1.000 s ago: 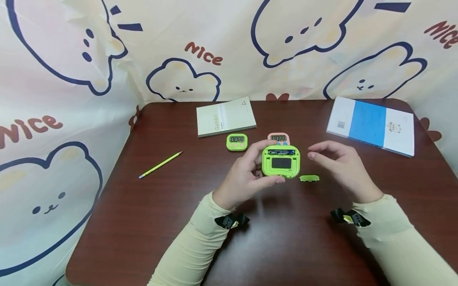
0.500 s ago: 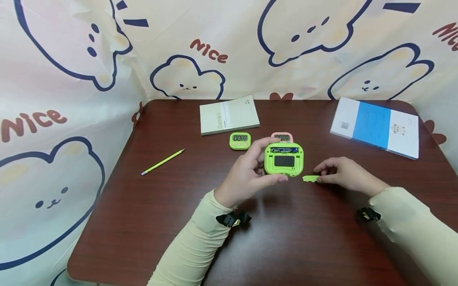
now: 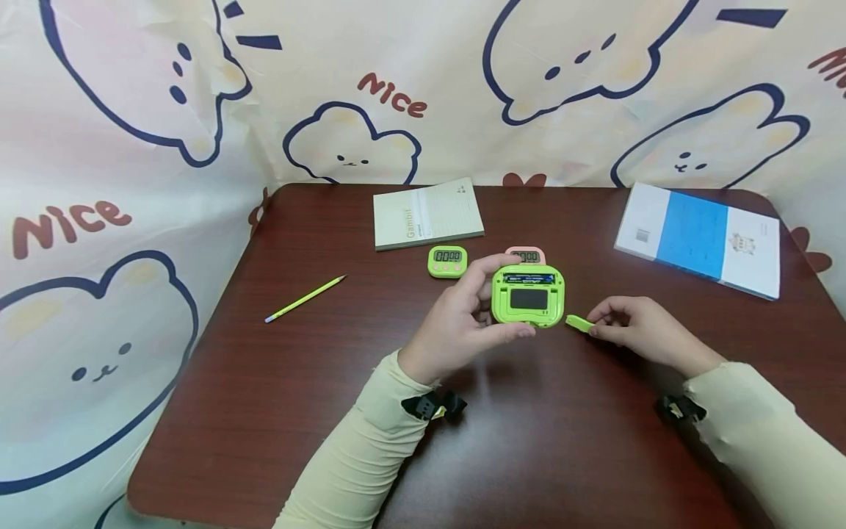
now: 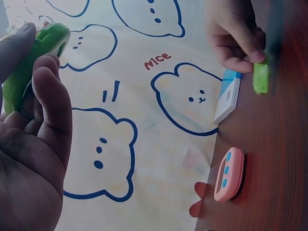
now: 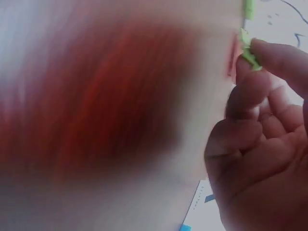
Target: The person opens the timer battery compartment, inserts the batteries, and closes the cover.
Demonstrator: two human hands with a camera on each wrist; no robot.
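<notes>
My left hand (image 3: 456, 316) grips a green digital timer (image 3: 528, 316) by its left side, thumb below and index finger over the top. The timer's back faces me, and a blue battery (image 3: 529, 279) shows in its uncovered slot. Just right of the timer, my right hand (image 3: 644, 330) pinches a small green battery cover (image 3: 579, 323) between thumb and fingertips. In the left wrist view the cover (image 4: 261, 77) hangs from the right fingers, close over the table. The right wrist view has the cover (image 5: 250, 53) edge-on at the fingertips.
Behind the held timer stands a pink timer (image 3: 526, 255), partly hidden by it. Another green timer (image 3: 447, 261) stands to its left, near a pale notebook (image 3: 429, 214). A yellow-green pencil (image 3: 305, 298) lies at left, a blue and white book (image 3: 699, 239) at the back right.
My right hand has come down to the table, grasped the battery cover and turned it at an angle. The left hand still holds the timer in about the same place.
</notes>
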